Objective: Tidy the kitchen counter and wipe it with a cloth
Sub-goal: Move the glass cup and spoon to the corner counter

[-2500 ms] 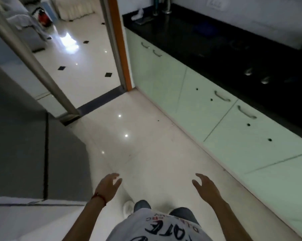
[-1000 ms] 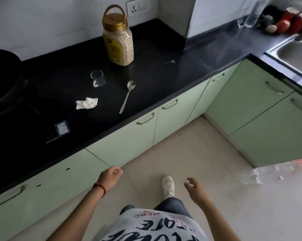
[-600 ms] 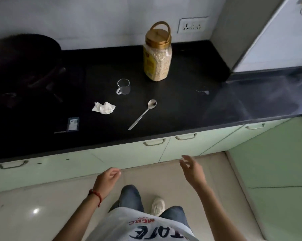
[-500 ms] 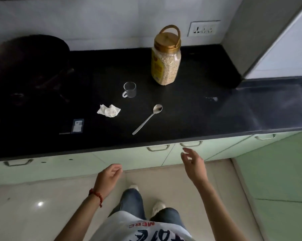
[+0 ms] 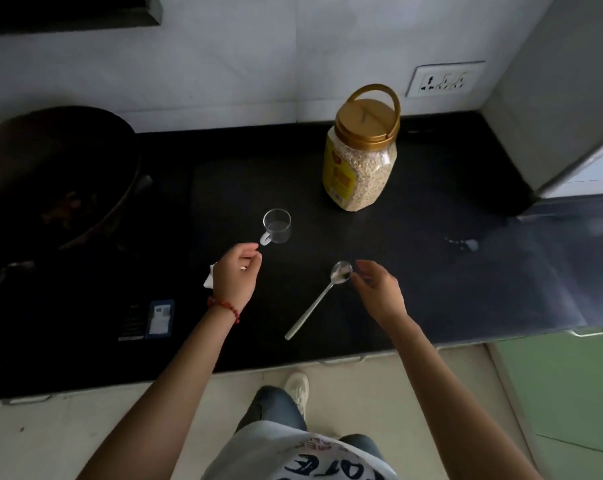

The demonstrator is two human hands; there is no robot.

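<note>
On the black counter stand a small clear glass cup and a plastic jar of grain with a gold lid. A metal spoon lies slanted near the front. My left hand hovers just below the cup's handle, fingers loosely curled and holding nothing, and it covers most of a crumpled white tissue. My right hand is spread open right beside the spoon's bowl, apart from it.
A dark wok sits at the left. A small blue packet and a dark strip lie near the front left. A tiny scrap lies at the right. A wall socket is behind the jar. Green cabinets stand below.
I have turned from the doorway to face the counter and stepped close. Both hands have risen from waist height over the counter, the left towards the cup, the right towards the spoon.
</note>
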